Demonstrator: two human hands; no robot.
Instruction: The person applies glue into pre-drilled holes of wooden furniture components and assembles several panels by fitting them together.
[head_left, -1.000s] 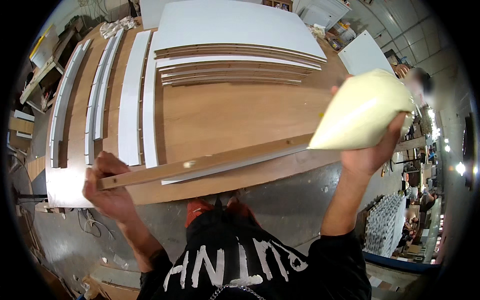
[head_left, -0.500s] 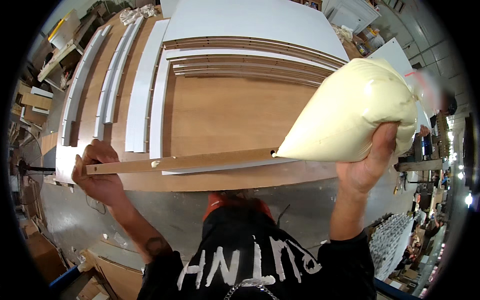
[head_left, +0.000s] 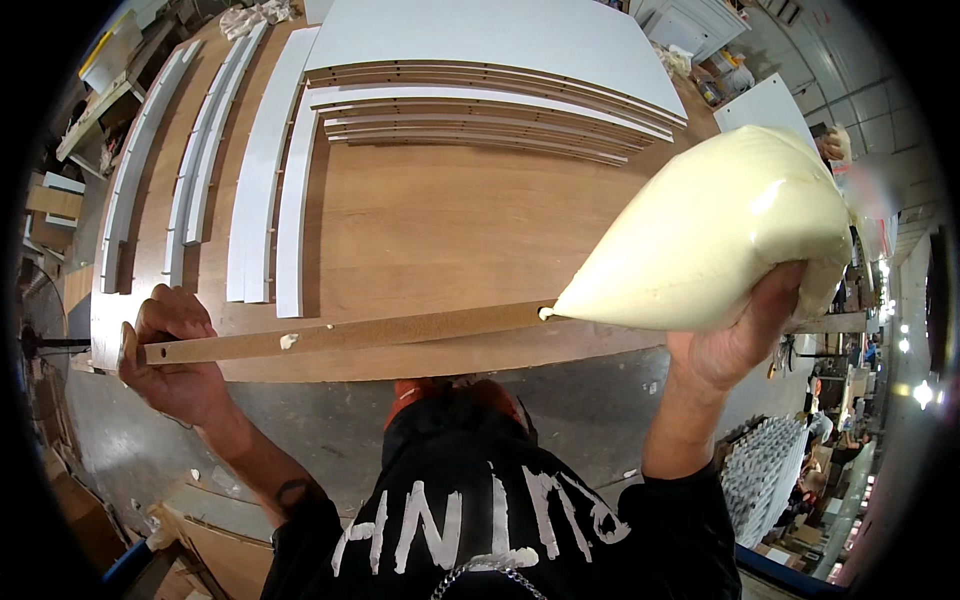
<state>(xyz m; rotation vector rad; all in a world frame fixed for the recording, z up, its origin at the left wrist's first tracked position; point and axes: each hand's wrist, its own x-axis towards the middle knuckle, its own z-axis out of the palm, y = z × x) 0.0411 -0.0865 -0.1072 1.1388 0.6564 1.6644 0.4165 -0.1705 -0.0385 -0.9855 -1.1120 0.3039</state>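
My right hand [head_left: 735, 335] squeezes a bulging pale-yellow bag of glue [head_left: 715, 235], whose pointed tip touches the raw edge of a long brown board strip [head_left: 380, 332]. A small blob of glue sits on the strip's edge near its left end. My left hand [head_left: 170, 350] grips that left end and holds the strip on edge along the near side of a wooden worktable [head_left: 440, 220].
Several white narrow strips [head_left: 265, 170] lie in rows on the table's left. A stack of white-faced panels [head_left: 500, 70] fills the far side. Cardboard pieces lie on the grey floor [head_left: 590, 410] at lower left. White cabinets stand at far right.
The glue bag has moved left along the strip and now fills more of the view; the strip has turned so its raw brown edge faces up. A glue blob shows near the left end.
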